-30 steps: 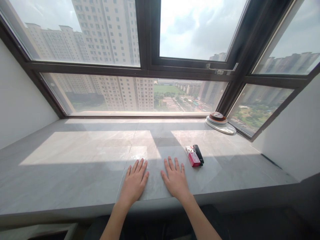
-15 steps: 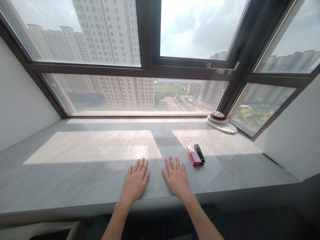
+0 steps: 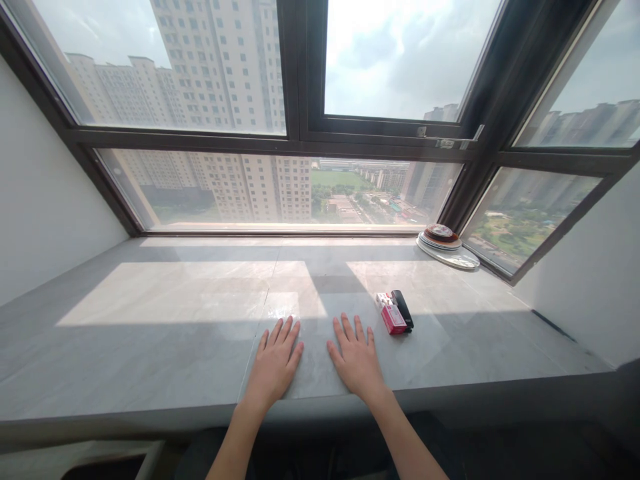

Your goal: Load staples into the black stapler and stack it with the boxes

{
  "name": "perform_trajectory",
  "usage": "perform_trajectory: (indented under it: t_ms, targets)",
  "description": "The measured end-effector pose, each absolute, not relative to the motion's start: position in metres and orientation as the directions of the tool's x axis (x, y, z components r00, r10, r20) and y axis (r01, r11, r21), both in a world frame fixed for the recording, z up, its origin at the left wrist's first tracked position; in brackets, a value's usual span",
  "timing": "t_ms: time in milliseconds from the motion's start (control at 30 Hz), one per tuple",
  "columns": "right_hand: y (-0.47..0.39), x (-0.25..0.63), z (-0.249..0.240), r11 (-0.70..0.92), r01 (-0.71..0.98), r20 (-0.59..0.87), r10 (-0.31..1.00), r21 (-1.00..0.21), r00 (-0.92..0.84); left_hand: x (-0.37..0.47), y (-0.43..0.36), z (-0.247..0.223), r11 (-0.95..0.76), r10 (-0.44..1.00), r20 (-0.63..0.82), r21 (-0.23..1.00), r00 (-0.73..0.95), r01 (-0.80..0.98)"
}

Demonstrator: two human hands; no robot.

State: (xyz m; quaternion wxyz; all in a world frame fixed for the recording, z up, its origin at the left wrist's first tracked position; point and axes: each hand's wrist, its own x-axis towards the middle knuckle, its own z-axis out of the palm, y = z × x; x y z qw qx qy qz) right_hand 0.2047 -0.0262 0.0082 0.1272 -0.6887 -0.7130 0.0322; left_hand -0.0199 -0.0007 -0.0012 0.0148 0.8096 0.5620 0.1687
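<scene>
My left hand [image 3: 274, 363] lies flat, palm down, with its fingers spread on the grey stone-look sill [image 3: 165, 367]. Beside it and apart from it, my right hand [image 3: 356, 358] rests the same way near the front edge. Neither hand holds anything. Just beyond my right hand, to its right, lies a small pink and white box [image 3: 391, 315]. A black stapler [image 3: 403, 311] lies along the right side of that box, the two appearing to touch.
A stack of plates [image 3: 443, 244] sits in the far right corner by the window. Dark window frames [image 3: 300, 143] border the back, and white walls [image 3: 590, 287] close both sides. An open drawer or box edge [image 3: 100, 453] shows below the sill at the lower left.
The whole view has shifted slightly, so everything appears a little farther right. Both hands remain flat on the sill, and the box and stapler keep their places.
</scene>
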Motion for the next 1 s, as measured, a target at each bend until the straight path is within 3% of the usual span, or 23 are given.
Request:
perform_trajectory:
  t_ms: [1000]
  targets:
    - [-0.0266,0.2027,0.0107,0.047,0.973,0.134,0.991,-0.225,-0.017,-0.0194,-0.002,0.0009,-0.36,0.92,0.252,0.234,0.301,0.903]
